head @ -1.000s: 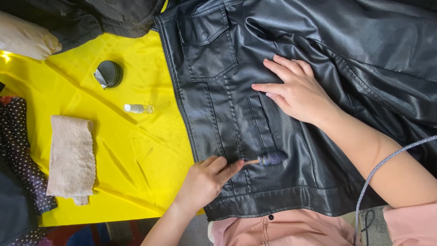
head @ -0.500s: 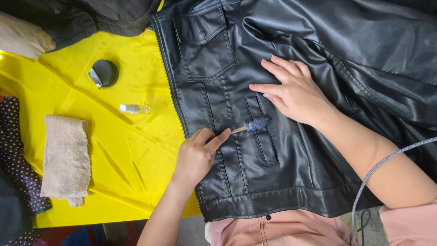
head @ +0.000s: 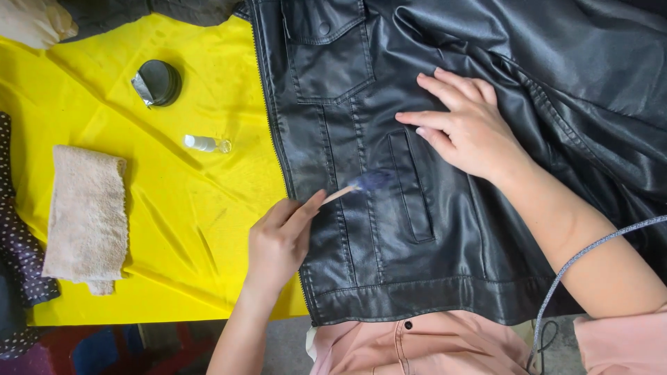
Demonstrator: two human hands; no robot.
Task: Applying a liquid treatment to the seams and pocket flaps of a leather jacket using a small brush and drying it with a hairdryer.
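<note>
A black leather jacket lies spread flat, partly over a yellow cloth. My left hand grips a small brush by its light handle, and the blurred bluish bristles touch the jacket front just left of the welt pocket. My right hand rests flat on the leather to the right of that pocket, fingers spread and pointing left.
On the yellow cloth sit a round black tin, a small clear vial lying on its side and a folded beige towel. Dark dotted fabric lies at the left edge. A grey cord crosses my right forearm.
My left hand has carried the brush up and to the left across the jacket front, from near the hem to beside the pocket top. My right hand has stayed pressed in place.
</note>
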